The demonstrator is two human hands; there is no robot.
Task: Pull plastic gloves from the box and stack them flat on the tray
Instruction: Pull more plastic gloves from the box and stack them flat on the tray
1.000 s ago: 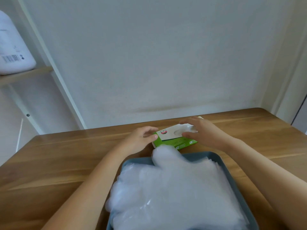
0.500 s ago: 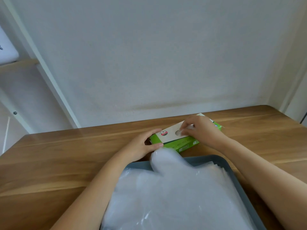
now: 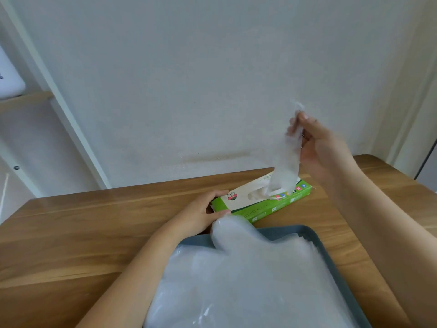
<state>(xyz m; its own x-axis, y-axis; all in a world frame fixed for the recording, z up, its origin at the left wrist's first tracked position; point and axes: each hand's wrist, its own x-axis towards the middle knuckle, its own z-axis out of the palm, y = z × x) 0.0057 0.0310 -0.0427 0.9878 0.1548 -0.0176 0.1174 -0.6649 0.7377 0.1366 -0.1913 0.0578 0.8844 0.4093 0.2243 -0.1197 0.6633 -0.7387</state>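
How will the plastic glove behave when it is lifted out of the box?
Probably floppy: the glove hangs limp from the right hand. Likely very light, being see-through film. The box might drag along; the left hand holds it.

One box (image 3: 260, 200), one tray (image 3: 329, 259) (gloves (image 3: 248, 280) uncountable)

The stack of gloves (image 3: 248, 280) is covering most of the tray (image 3: 329, 252), both running off the bottom edge. The right hand (image 3: 324, 147) and its pinched glove (image 3: 286, 162) are blurring (edges smeared). The left hand (image 3: 201, 215) is hiding one end of the box (image 3: 250, 200).
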